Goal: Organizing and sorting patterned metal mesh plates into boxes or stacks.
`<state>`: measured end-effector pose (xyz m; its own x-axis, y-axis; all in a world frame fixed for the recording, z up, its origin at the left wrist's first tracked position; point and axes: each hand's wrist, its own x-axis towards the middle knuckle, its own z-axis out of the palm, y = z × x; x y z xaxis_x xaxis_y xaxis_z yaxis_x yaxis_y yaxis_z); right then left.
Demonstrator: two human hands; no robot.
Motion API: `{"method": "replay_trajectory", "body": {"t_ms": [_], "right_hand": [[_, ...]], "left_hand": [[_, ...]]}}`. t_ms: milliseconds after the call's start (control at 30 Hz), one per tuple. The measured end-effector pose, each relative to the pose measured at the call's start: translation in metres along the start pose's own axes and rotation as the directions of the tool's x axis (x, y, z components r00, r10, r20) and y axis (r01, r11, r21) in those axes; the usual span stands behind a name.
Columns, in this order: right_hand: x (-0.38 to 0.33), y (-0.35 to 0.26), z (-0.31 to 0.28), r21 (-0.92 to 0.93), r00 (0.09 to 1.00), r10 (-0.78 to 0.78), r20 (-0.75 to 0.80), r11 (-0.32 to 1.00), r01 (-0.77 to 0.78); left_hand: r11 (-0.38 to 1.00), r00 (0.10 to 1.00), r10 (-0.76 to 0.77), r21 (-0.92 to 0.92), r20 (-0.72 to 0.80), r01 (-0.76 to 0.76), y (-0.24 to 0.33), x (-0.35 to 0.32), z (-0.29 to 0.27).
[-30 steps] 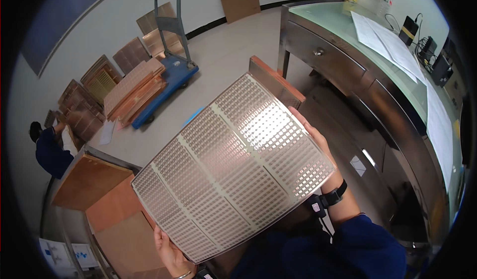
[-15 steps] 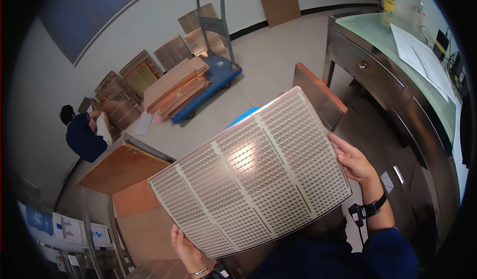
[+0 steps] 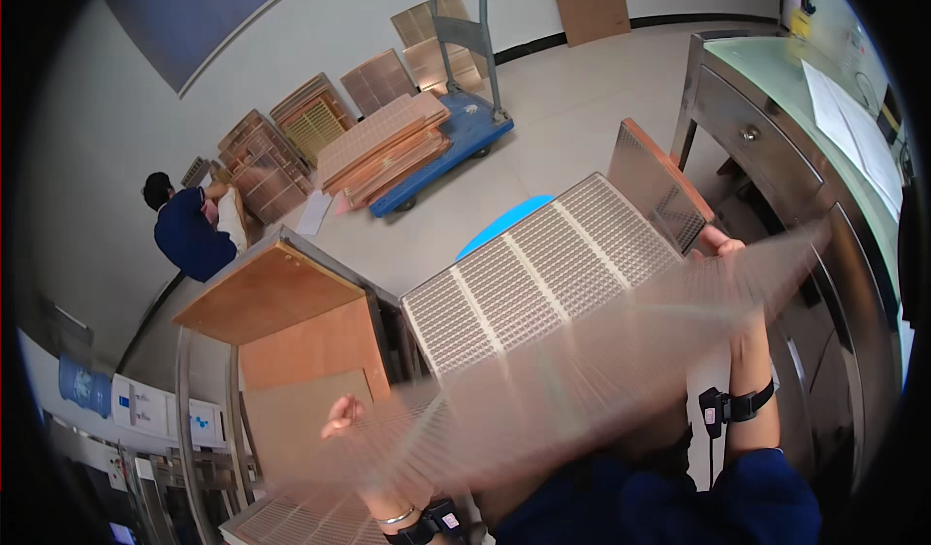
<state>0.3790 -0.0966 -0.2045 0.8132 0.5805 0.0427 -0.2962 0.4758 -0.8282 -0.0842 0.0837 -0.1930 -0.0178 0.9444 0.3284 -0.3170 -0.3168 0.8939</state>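
A thin copper-toned circuit board panel (image 3: 572, 380), smeared by motion, is held tilted across my lap. At its left end my left hand (image 3: 343, 417) is closed on the edge, partly hidden by the blurred sheet. My right hand (image 3: 722, 244) grips the opposite end, with its fingertips showing above the edge. Behind the held sheet, a second panel (image 3: 543, 273) with a grid of small patterns and pale strips is partly covered by it. Next to my right hand a stack of panels (image 3: 659, 181) with copper-coloured edges stands upright.
A steel desk (image 3: 766, 123) with a glass top runs along the right. Farther off is a blue trolley (image 3: 446, 157) loaded with panels. A wooden box-like stand (image 3: 276, 298) is at left, and beyond it a co-worker (image 3: 194, 230) crouches by panels leaning on the wall.
The held panel has swung from facing me to a steep, blurred tilt nearer my body, uncovering the second panel behind it. My right hand has moved up and to the right.
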Motion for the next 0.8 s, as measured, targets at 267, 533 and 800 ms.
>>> {"method": "replay_trajectory", "body": {"t_ms": [267, 533, 800], "right_hand": [[-0.039, 0.008, 0.044, 0.181, 0.982, 0.169, 0.090, 0.966, -0.183], [-0.040, 0.006, 0.072, 0.281, 0.927, 0.373, -0.034, 0.894, -0.350], [-0.038, 0.065, 0.077, 0.113, 0.784, 0.484, 0.389, 0.820, -0.562]], "left_hand": [[0.925, 0.921, -0.337, -0.247, -0.193, 0.287, 0.029, -0.004, 0.064], [0.861, 0.896, -0.401, -0.411, -0.190, 0.298, 0.024, -0.002, 0.043], [0.657, 0.858, -0.513, -0.641, 0.004, 0.396, -0.031, -0.005, 0.012]]}}
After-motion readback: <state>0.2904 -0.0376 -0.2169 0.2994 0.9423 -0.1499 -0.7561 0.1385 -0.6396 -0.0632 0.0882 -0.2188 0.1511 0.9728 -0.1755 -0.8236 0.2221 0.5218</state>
